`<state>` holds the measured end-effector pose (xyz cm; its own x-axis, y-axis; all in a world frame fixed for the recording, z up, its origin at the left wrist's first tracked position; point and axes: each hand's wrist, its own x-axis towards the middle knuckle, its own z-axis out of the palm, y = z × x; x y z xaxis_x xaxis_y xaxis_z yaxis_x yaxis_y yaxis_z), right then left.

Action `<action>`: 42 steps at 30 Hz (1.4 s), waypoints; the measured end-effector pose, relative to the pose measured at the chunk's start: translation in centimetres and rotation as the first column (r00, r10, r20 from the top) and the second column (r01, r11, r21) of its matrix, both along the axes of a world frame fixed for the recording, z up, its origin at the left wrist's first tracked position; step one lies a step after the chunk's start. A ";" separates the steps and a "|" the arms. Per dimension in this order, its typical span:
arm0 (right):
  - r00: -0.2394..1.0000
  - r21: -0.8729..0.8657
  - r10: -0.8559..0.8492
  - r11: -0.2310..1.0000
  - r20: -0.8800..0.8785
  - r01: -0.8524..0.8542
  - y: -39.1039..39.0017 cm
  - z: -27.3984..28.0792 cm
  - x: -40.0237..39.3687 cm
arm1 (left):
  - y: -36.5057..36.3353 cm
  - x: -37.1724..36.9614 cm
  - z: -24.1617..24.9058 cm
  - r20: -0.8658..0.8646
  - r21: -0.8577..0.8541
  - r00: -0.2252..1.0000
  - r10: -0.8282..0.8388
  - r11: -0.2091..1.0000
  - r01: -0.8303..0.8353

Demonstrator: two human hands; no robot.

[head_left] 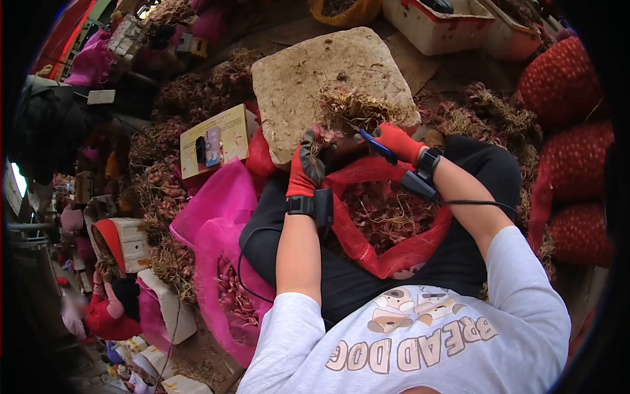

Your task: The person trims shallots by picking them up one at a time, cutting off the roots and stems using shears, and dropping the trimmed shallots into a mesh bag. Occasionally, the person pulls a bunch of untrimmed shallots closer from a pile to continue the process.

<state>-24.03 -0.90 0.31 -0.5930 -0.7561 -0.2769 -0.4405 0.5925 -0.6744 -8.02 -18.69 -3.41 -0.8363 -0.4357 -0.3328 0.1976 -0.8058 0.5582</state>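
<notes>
My left hand (307,162), in a red and dark glove, is closed around a small bunch of shallots (326,136) at the near edge of a pale block (295,85). To its right, my right hand (396,143), in a red glove, grips blue-handled scissors (377,146), whose blades point left toward the bunch. Dry root and stem trimmings (357,106) lie on the block just beyond both hands. Below the hands, between my legs, an open red mesh bag (354,246) holds reddish shallots and skins.
A pink mesh bag (216,262) with shallots stands at my left, near a yellow box (215,141) carrying small items. Full red sacks (564,82) are stacked at right. Foam boxes (440,29) sit beyond the block. Another person (105,315) is at far left.
</notes>
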 end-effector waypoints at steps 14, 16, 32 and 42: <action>0.568 -0.169 0.165 0.985 0.806 -0.046 4.9 -0.3 -1.9 | 10.1 3.8 5.6 0.001 0.036 0.973 -0.231 0.972 0.231; 0.492 -0.116 0.011 0.976 0.871 0.183 8.6 3.7 3.7 | 12.7 4.1 3.6 -0.035 0.083 0.961 -0.275 0.957 0.277; 0.934 -0.398 -0.154 0.873 0.322 0.281 14.5 -4.5 12.9 | 19.5 8.2 -6.1 0.532 -0.706 0.847 -0.017 0.544 0.454; 0.433 -0.264 -0.009 0.781 0.902 0.566 15.1 -4.3 13.0 | 19.5 7.7 -8.3 0.337 -0.348 0.933 -0.129 0.904 0.250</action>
<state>-11.05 14.19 -4.00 -0.4904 -0.7581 -0.4298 0.6181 0.0451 -0.7848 -0.29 0.83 -11.75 -0.8028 -0.4220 -0.4213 -0.1622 -0.5254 0.8352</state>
